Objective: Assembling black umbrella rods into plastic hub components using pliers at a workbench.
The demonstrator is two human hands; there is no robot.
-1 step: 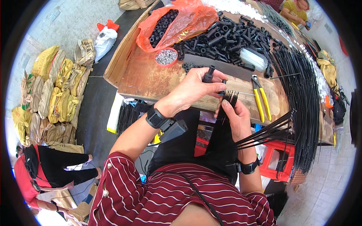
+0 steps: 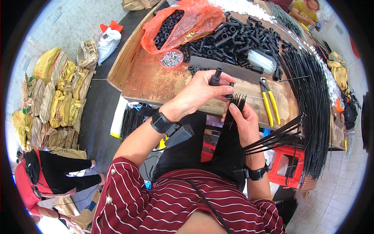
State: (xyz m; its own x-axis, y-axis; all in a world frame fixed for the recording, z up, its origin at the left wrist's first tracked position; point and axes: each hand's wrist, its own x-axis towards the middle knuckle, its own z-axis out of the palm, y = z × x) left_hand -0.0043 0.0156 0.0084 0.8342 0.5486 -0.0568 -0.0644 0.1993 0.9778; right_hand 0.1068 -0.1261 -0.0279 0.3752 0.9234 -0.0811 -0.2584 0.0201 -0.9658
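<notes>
My left hand is closed around a black plastic tube fitting. A second small black fitting is pinched at its fingertips, right beside the ends of the cables. My right hand grips a bunch of thin black cables, thumb pressed on top, with their ends fanned out in a row. Whether the small fitting touches a cable end I cannot tell. Just right of the bunch, yellow-handled pliers lie on the wooden table.
Many black fittings are heaped behind a grey strip. A red plastic bag and a dish of small metal pieces stand left. Long black cables drape over the right edge. A red stool stands below.
</notes>
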